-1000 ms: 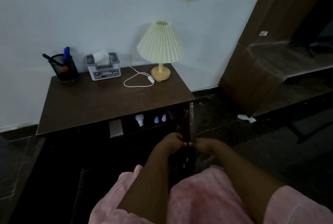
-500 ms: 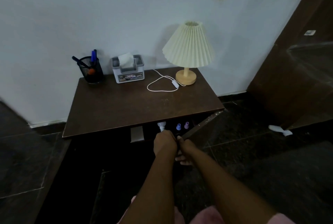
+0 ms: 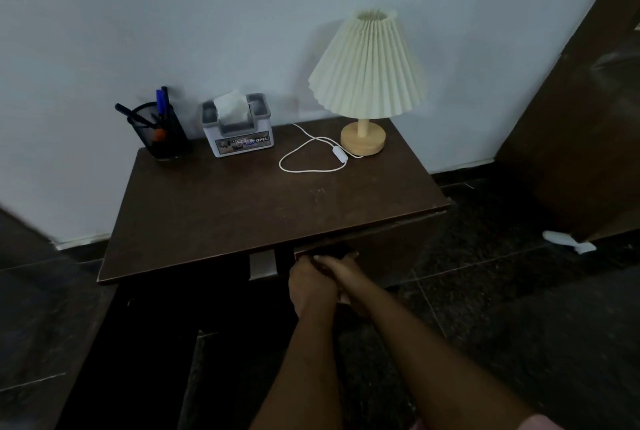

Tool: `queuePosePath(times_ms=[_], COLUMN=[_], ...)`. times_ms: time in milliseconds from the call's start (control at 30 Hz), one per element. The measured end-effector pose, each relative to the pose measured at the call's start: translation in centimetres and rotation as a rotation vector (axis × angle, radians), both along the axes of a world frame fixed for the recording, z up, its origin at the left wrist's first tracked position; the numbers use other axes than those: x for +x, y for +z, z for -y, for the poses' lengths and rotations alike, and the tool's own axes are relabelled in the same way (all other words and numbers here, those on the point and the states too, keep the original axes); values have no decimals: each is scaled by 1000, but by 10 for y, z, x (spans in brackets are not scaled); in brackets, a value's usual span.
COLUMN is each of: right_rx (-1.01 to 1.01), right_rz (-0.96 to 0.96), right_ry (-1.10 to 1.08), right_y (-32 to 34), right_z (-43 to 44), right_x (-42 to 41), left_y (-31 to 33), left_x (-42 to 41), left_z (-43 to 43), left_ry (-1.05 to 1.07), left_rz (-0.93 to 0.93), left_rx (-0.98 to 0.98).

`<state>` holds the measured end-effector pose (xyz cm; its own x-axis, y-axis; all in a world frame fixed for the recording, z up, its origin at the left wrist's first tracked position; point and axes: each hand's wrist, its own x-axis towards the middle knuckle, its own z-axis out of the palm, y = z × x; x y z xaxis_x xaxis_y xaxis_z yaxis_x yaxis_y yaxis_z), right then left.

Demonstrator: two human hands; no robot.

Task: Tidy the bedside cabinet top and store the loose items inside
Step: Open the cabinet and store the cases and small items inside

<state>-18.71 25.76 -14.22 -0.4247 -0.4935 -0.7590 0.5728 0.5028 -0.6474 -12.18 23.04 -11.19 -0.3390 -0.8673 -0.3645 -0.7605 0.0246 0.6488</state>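
Pale wall; dark bedside cabinet top (image 3: 242, 215) mid-frame; pen holder (image 3: 166, 139), tissue box (image 3: 239, 139), lamp (image 3: 367, 76) along its back; cabinet door (image 3: 391, 256) below front edge, nearly closed; left hand (image 3: 310, 286) curled on door edge; right hand (image 3: 349, 274) grip can't tell; risk: door pinches fingers.

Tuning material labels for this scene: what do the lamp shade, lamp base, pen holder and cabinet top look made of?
Lamp shade: pleated cream fabric or paper, matte; sharp regular folds. Lamp base: pale wood, smooth, unpainted look. Pen holder: black mesh, likely metal; pens show through. Cabinet top: dark wood or laminate, dull sheen, scuffed.
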Motion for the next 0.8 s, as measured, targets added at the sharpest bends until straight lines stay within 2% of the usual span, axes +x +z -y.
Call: queuePosePath(times_ms=[333,500,600,667,800], right_rx=[14,43,38,22,-68], right_rz=[-47,-130,-176,-186,-189], right_ry=[150,271,405,524,729], right_y=[-6,11,22,33,57], right_z=[2,2,1,1,9], right_x=[-8,8,23,33,65], left_y=[-24,-16,-8,-1,19], left_x=[5,14,44,81,179], left_z=[23,31,47,59,72], left_ry=[-84,-143,-80,2,160], left_rz=[-45,-112,-222,-223,-149], left_rx=[-11,164,317,257,-136])
